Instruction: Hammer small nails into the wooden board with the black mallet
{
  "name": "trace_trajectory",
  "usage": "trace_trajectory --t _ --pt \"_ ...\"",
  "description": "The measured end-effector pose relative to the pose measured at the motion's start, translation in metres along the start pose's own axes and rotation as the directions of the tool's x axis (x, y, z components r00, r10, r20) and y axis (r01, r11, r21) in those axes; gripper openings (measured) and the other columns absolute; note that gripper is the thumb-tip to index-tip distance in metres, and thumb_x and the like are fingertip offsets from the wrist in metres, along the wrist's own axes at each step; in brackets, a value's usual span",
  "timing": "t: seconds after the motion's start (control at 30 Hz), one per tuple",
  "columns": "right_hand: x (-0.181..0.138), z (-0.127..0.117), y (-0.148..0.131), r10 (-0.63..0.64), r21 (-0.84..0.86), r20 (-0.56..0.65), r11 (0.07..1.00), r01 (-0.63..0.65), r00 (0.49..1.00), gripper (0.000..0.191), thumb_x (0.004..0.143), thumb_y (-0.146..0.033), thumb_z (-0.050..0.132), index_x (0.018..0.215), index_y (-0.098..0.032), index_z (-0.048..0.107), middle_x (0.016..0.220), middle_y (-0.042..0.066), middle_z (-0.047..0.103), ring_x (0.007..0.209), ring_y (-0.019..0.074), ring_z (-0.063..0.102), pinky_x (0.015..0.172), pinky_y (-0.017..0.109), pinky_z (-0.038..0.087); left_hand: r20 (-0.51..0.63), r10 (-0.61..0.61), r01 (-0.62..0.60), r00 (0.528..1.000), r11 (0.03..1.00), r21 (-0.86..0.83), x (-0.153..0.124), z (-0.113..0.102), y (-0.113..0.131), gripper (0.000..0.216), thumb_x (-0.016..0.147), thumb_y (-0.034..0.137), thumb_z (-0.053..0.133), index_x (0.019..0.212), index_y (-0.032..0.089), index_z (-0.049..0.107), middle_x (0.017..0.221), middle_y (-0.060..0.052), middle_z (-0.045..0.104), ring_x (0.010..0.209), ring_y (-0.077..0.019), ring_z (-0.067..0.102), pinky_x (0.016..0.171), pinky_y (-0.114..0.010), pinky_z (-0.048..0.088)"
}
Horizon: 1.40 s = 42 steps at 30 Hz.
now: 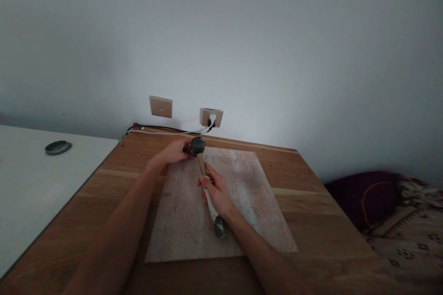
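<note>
My right hand [216, 189] is closed around the pale, worn handle of a mallet [198, 146]. The mallet's dark round head points away from me, over the far left part of a wooden board [194, 221]. My left hand [176, 150] is at the board's far left corner, right beside the mallet head. Its fingers are drawn together, and their tips are hidden behind the head, so what they hold does not show. Several small thin marks or nails [221, 157] stand in a row along the board's far edge.
The board lies on a brown wooden table [294, 193] against a white wall. Cables [162, 130] run along the back edge to a wall socket [212, 118]. A white surface [31, 179] with a round grommet [57, 147] adjoins at left; patterned fabric [408, 235] is at right.
</note>
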State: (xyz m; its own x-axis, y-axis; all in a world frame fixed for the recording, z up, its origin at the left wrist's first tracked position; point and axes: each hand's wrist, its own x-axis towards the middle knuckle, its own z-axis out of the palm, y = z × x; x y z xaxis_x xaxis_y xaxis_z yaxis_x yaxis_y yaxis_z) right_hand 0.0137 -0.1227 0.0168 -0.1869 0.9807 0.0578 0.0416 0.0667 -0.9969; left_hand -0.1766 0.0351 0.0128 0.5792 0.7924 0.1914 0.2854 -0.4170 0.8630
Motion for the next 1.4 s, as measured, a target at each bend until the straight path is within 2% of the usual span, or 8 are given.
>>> trace_trajectory --t 0.5,0.7,0.8,0.87,0.97,1.07,1.2,1.4 --pt "0.000 0.002 -0.001 0.048 0.036 0.003 0.998 -0.048 0.999 0.054 0.091 -0.033 0.055 0.144 -0.024 0.052 0.079 -0.003 0.062 0.036 0.0074 0.048 0.033 0.022 0.037 0.065 -0.017 0.016 0.998 1.000 0.008 -0.001 -0.004 0.003 0.048 0.067 0.031 0.071 0.112 0.014 0.069 0.107 -0.009 0.078 0.098 -0.0288 0.073 0.094 -0.043 0.057" --pt "-0.021 -0.004 -0.018 -0.005 0.191 -0.161 0.981 0.036 0.987 0.073 0.087 -0.038 0.064 0.152 -0.032 0.033 0.079 -0.007 0.056 0.042 0.0081 0.047 0.038 0.022 0.041 0.061 -0.071 0.070 0.996 0.997 0.020 -0.008 -0.012 0.014 0.048 0.071 0.044 0.074 0.107 0.014 0.066 0.097 -0.009 0.076 0.090 -0.0264 0.072 0.084 -0.040 0.059" --pt "-0.045 -0.020 -0.023 -0.044 0.058 -0.187 0.997 0.055 0.981 0.039 0.086 -0.035 0.065 0.123 -0.026 0.058 0.074 -0.006 0.055 0.050 0.0106 0.051 0.046 0.024 0.044 -0.186 -0.026 0.052 0.982 0.989 0.136 -0.007 -0.020 0.034 0.041 0.082 0.054 0.064 0.092 0.015 0.066 0.097 -0.010 0.073 0.092 -0.0260 0.070 0.086 -0.041 0.057" --pt "-0.062 -0.031 -0.020 -0.011 -0.036 -0.237 0.999 0.002 0.972 0.018 0.086 -0.034 0.064 0.101 -0.024 0.062 0.067 -0.007 0.052 0.052 0.0121 0.050 0.049 0.025 0.041 -0.407 0.093 0.019 0.909 0.965 0.263 -0.005 -0.023 0.056 0.041 0.093 0.054 0.050 0.085 0.016 0.066 0.102 -0.011 0.071 0.100 -0.0260 0.067 0.094 -0.042 0.055" --pt "-0.083 -0.042 -0.008 0.035 -0.117 -0.336 0.990 -0.079 0.941 0.015 0.085 -0.038 0.064 0.086 -0.024 0.058 0.062 -0.007 0.047 0.052 0.0129 0.045 0.048 0.025 0.036 -0.526 0.260 -0.059 0.810 0.928 0.368 -0.005 -0.019 0.095 0.036 0.100 0.041 0.040 0.102 0.018 0.067 0.127 -0.011 0.066 0.119 -0.0241 0.061 0.104 -0.040 0.050" --pt "-0.092 -0.047 0.001 0.046 -0.186 -0.348 0.976 -0.117 0.936 0.021 0.086 -0.043 0.063 0.086 -0.023 0.057 0.064 -0.005 0.049 0.054 0.0142 0.049 0.048 0.025 0.038 -0.433 0.301 -0.104 0.850 0.901 0.422 -0.011 0.000 0.129 0.040 0.100 0.028 0.038 0.135 0.018 0.056 0.141 -0.010 0.060 0.128 -0.0219 0.057 0.110 -0.041 0.046" --pt "-0.089 -0.048 -0.004 0.102 -0.219 -0.248 0.963 -0.158 0.963 0.029 0.095 -0.053 0.056 0.093 -0.024 0.056 0.052 -0.008 0.047 0.042 0.0148 0.048 0.041 0.025 0.034 -0.234 0.252 -0.086 0.939 0.831 0.549 -0.040 0.044 0.152 0.039 0.104 0.033 0.036 0.130 0.019 0.063 0.135 -0.010 0.067 0.128 -0.0247 0.058 0.114 -0.044 0.042" --pt "-0.097 -0.055 -0.023 -0.041 -0.623 -0.203 0.776 -0.097 0.978 0.040 0.103 -0.048 0.050 0.127 -0.019 0.061 0.068 0.002 0.065 0.069 0.0241 0.068 0.064 0.032 0.047 -0.154 0.051 0.099 0.987 0.563 0.820 -0.139 0.080 0.127 0.032 0.097 0.035 0.051 0.119 0.021 0.070 0.130 -0.015 0.070 0.124 -0.0361 0.062 0.108 -0.057 0.046"
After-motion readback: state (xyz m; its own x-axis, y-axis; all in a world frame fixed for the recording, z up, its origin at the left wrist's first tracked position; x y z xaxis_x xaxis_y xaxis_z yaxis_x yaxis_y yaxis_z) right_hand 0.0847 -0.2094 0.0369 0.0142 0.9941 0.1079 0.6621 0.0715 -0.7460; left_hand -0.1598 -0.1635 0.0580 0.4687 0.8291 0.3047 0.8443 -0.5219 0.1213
